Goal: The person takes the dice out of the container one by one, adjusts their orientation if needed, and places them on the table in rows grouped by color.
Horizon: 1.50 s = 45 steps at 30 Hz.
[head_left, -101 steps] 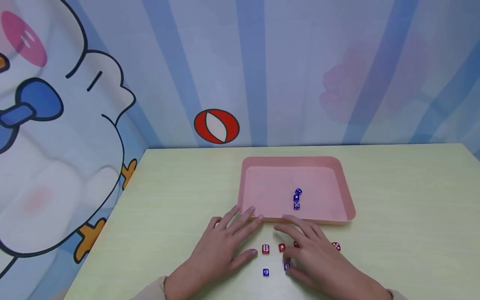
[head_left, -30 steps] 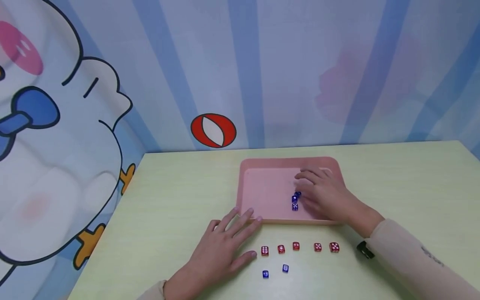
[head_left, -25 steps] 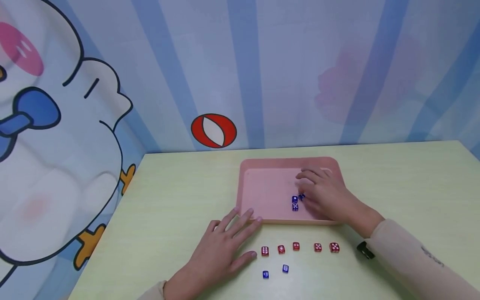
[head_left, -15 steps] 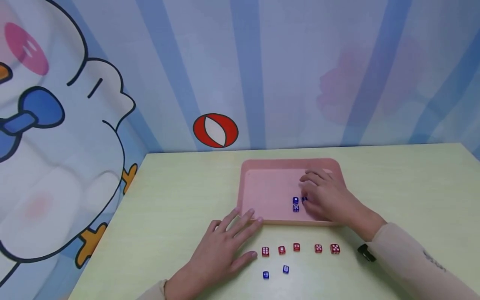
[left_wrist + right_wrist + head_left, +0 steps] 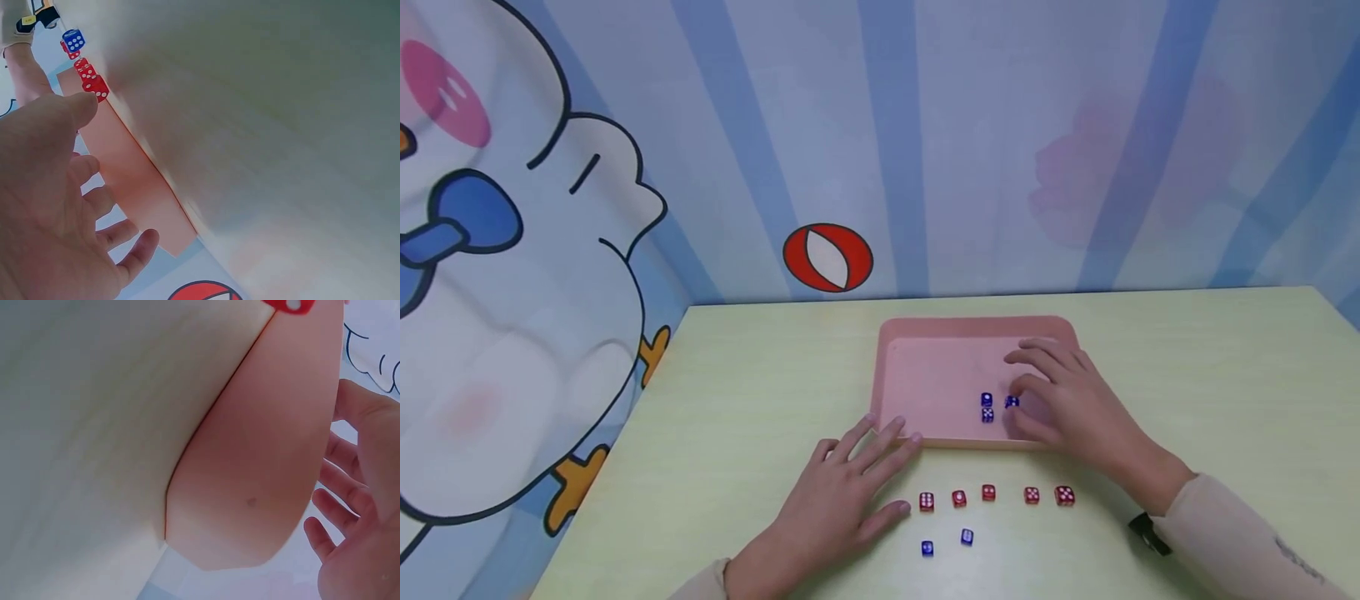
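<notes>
My right hand (image 5: 1078,408) is over the right part of the pink tray (image 5: 925,375). Its thumb and forefinger pinch a blue die (image 5: 1012,402) low over the tray floor. To the left of that die, a blue die (image 5: 987,399) and another blue die (image 5: 987,415) sit together in the tray. My left hand (image 5: 842,496) rests with spread fingers, their tips at the tray's near left corner. Beside its thumb is a red die (image 5: 927,502) on the table. In the right wrist view the tray wall (image 5: 250,444) hides the fingertips.
Several red dice, among them a red die (image 5: 1064,496) at the right end, form a row in front of the tray. Nearer me lie a blue die (image 5: 927,548) and a second blue die (image 5: 967,537). A patterned backdrop (image 5: 985,150) stands behind the table (image 5: 760,367).
My right hand has gone from the table dice into the tray. The farthest blue die there has shifted right and nearer, away from the other two. The left hand stays in place.
</notes>
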Available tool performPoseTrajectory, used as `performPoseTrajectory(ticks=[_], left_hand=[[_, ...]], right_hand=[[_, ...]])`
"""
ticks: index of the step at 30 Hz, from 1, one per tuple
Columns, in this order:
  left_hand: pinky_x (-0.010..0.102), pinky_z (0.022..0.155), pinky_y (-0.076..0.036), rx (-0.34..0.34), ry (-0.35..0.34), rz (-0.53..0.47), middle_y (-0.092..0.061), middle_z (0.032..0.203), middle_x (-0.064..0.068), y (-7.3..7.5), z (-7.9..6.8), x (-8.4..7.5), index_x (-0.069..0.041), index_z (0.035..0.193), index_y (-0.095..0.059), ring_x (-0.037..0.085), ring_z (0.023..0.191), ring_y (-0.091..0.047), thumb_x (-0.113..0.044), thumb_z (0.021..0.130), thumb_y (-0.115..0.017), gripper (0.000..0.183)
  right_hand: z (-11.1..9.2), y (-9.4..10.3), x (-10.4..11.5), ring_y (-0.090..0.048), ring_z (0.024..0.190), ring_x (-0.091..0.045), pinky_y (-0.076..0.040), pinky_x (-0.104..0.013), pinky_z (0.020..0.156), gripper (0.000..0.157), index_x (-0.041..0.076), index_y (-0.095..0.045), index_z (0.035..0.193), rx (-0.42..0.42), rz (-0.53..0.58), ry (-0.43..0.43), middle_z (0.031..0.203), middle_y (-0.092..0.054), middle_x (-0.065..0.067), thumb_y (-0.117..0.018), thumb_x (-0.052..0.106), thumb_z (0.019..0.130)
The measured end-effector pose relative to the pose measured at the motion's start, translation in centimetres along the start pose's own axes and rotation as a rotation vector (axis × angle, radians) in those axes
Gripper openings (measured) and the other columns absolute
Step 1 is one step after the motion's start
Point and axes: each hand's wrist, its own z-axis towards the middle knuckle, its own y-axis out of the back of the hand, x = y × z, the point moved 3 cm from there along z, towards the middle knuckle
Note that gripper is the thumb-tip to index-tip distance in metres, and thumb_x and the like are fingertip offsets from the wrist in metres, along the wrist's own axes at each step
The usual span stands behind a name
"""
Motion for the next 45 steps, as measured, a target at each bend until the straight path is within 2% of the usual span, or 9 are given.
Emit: performPoseTrajectory(ticks=[10,14,17,21,27,30,35,38,45], left_hand=[[0.048,0.101,-0.047,0.008,0.006,-0.001,-0.033,0.174,-0.004,-0.2,-0.1,0.1,-0.035,0.167,-0.035,0.031,0.159,-0.032,-0.06,0.104,-0.056,0.071],[0.048,0.101,-0.048,0.008,0.006,-0.003,-0.034,0.173,-0.004,-0.2,-0.1,0.1,-0.035,0.167,-0.035,0.031,0.159,-0.032,-0.06,0.104,-0.056,0.071],[0.049,0.101,-0.048,0.014,0.011,-0.004,-0.033,0.174,-0.005,-0.1,-0.1,0.1,-0.035,0.167,-0.034,0.031,0.159,-0.031,-0.06,0.104,-0.056,0.071],[0.05,0.101,-0.048,0.021,0.017,0.0,-0.033,0.174,-0.005,0.1,-0.1,0.1,-0.035,0.167,-0.034,0.031,0.159,-0.031,-0.059,0.105,-0.056,0.071],[0.052,0.103,-0.047,0.031,0.02,-0.025,-0.032,0.174,-0.004,0.1,0.1,0.2,-0.035,0.167,-0.035,0.032,0.16,-0.03,-0.059,0.104,-0.057,0.071],[0.052,0.104,-0.047,0.035,0.018,-0.033,-0.032,0.174,-0.004,0.0,0.2,0.1,-0.035,0.167,-0.034,0.033,0.16,-0.029,-0.059,0.104,-0.057,0.071],[0.051,0.103,-0.048,0.033,0.013,-0.011,-0.033,0.174,-0.004,-0.1,0.2,0.1,-0.035,0.167,-0.034,0.032,0.159,-0.031,-0.059,0.104,-0.056,0.071],[0.051,0.103,-0.048,0.032,0.012,-0.001,-0.033,0.174,-0.004,0.0,0.2,0.0,-0.035,0.167,-0.034,0.032,0.159,-0.031,-0.06,0.104,-0.056,0.071],[0.05,0.102,-0.048,0.023,0.007,0.008,-0.033,0.174,-0.004,-0.2,0.0,0.0,-0.036,0.167,-0.035,0.031,0.159,-0.031,-0.06,0.104,-0.055,0.07]], right_hand=[[-1.2,0.5,1.4,-0.049,0.138,-0.031,-0.037,-0.062,0.114,0.018,0.019,-0.074,0.092,-0.024,0.101,0.003,0.136,-0.065,-0.005,-0.09,0.021,0.083],[-1.8,0.7,2.0,-0.051,0.138,-0.03,-0.037,-0.039,0.118,0.02,0.021,-0.073,0.091,-0.065,0.158,0.056,0.136,-0.065,-0.003,-0.089,0.017,0.08],[-2.1,0.6,2.8,-0.053,0.137,-0.03,-0.04,-0.035,0.114,0.022,0.023,-0.071,0.09,-0.064,0.189,0.113,0.136,-0.066,-0.002,-0.088,0.015,0.078],[-2.5,0.3,3.9,-0.053,0.137,-0.029,-0.044,-0.052,0.106,0.021,0.027,-0.073,0.092,-0.01,0.193,0.136,0.138,-0.067,-0.001,-0.087,0.018,0.079],[-3.4,0.0,5.6,-0.051,0.139,-0.028,-0.04,-0.048,0.107,0.023,0.031,-0.069,0.085,0.037,0.164,0.198,0.141,-0.065,0.001,-0.088,0.019,0.078],[-4.0,0.0,6.3,-0.049,0.14,-0.028,-0.038,-0.046,0.108,0.021,0.031,-0.072,0.086,0.064,0.135,0.214,0.144,-0.062,0.002,-0.09,0.024,0.077],[-4.5,-0.1,7.0,-0.047,0.143,-0.031,-0.044,-0.054,0.108,0.018,0.029,-0.078,0.091,0.144,0.104,0.216,0.149,-0.059,0.001,-0.091,0.03,0.078],[-4.6,-0.2,7.2,-0.045,0.146,-0.032,-0.044,-0.06,0.11,0.016,0.028,-0.08,0.094,0.219,0.12,0.194,0.152,-0.058,0.0,-0.09,0.032,0.081],[-4.9,-0.4,7.5,-0.043,0.148,-0.032,-0.041,-0.061,0.112,0.014,0.03,-0.079,0.091,0.272,0.145,0.188,0.154,-0.056,0.0,-0.089,0.034,0.083]])
